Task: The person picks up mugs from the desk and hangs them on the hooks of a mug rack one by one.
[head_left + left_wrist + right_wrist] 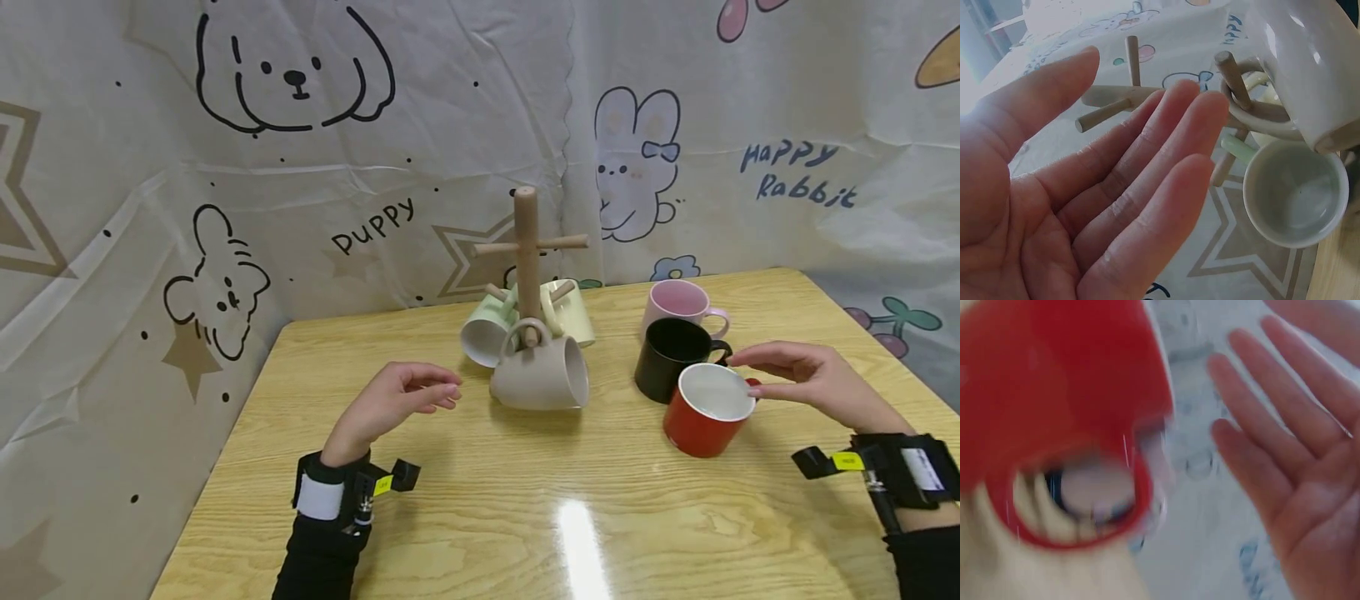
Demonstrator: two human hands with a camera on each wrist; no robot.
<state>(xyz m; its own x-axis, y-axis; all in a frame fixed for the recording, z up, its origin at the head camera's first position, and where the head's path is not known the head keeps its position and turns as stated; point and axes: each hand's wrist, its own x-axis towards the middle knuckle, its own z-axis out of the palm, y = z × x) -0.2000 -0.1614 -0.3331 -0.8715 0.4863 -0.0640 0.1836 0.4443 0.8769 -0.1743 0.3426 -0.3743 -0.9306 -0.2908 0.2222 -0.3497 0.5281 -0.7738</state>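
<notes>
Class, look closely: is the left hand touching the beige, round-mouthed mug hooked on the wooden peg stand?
Apart. The head view shows it: a gap of pale wood-grain tabletop lies between the left hand and the beige, round-mouthed mug.

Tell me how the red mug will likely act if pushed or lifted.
The red mug stands upright and looks squat, so a low push would probably slide it rather than tip it. Its smooth-looking wall may be slippery, though its looped handle should help a lift. Pushed back, it could knock the black mug behind.
</notes>
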